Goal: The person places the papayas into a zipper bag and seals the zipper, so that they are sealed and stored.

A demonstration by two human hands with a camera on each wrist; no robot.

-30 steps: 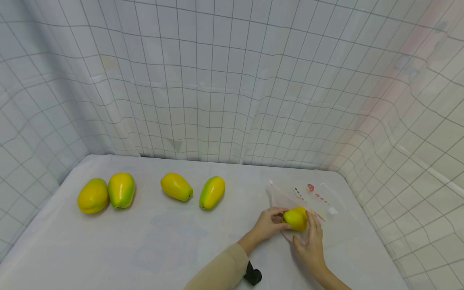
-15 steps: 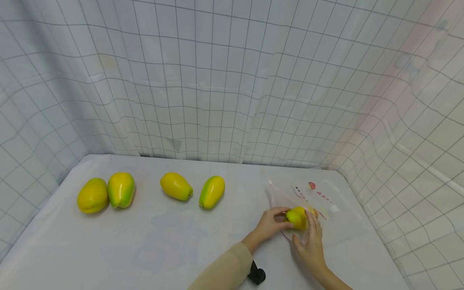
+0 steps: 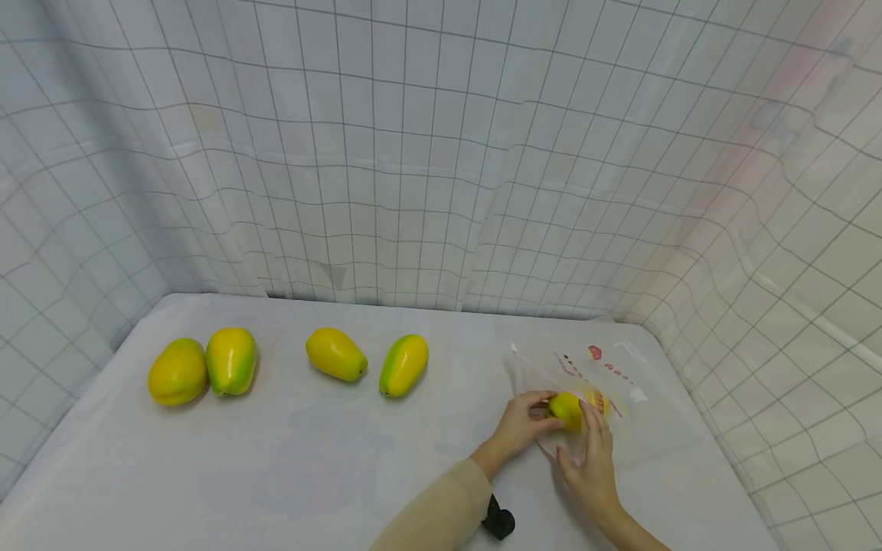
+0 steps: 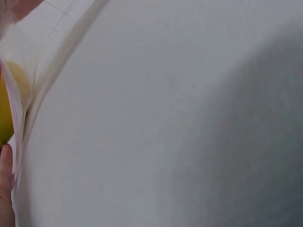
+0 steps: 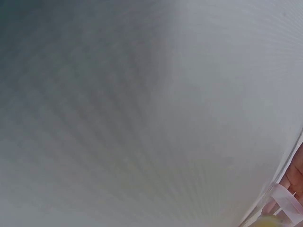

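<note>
Pinching left hand [image 3: 527, 419]: fingers and thumb bent on either side of the held fruit [image 3: 566, 411], parted only by its thickness, at the mouth of the clear bag [image 3: 606, 371].
Right hand [image 3: 591, 463]: thumb and fingers spread wide and fairly straight, touching the bag at its mouth; whether film is nipped between them I cannot tell.
Held fruit: yellow, lying partly inside the bag, its far part dulled behind the printed film.
Clear bag: flat, see-through, with red print; mouth turned toward the left hand.
Beige sleeve [image 3: 441, 513]: on the left arm, left of the bag and nearer the person.
Black object [image 3: 499, 522]: beside the sleeve's cuff, on the bag's near side.
Yellow-green pair [image 3: 403, 366]: two fruits left of the bag, just apart.
Farther pair [image 3: 230, 361]: two more, well left of the bag, side by side.
Worktop [image 3: 227, 474]: white-covered, under the bag.
Grid curtain [image 3: 413, 153]: beyond the bag.
</note>
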